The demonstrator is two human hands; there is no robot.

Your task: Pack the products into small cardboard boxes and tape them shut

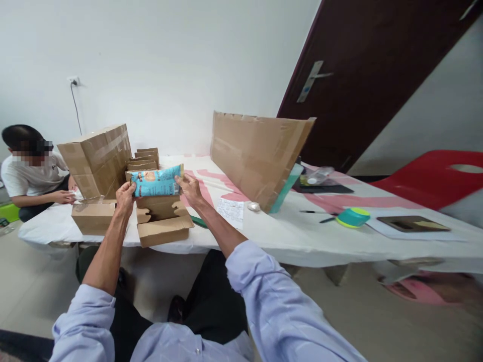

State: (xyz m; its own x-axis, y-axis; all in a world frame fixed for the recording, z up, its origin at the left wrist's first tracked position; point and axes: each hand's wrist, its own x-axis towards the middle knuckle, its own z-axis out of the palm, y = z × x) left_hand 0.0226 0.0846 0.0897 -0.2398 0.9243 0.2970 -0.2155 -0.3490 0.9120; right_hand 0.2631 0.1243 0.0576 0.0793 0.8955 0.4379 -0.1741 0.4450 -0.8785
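A blue printed snack packet is stretched level between my two hands, above the table. My left hand is closed on its left end, and my right hand pinches the right end. Just below the packet stands an open cardboard box with its front flap folded down toward me. What lies inside that box is mostly hidden. Left of it, near my left forearm, sits another small cardboard box. Behind the packet several narrow open cartons stand in a row.
Stacked cardboard boxes rise at the left, with a seated person beyond them. A large upright cardboard panel stands mid-table. To the right lie a printed sheet, a teal-and-yellow tape roll, a pen and a dark tablet.
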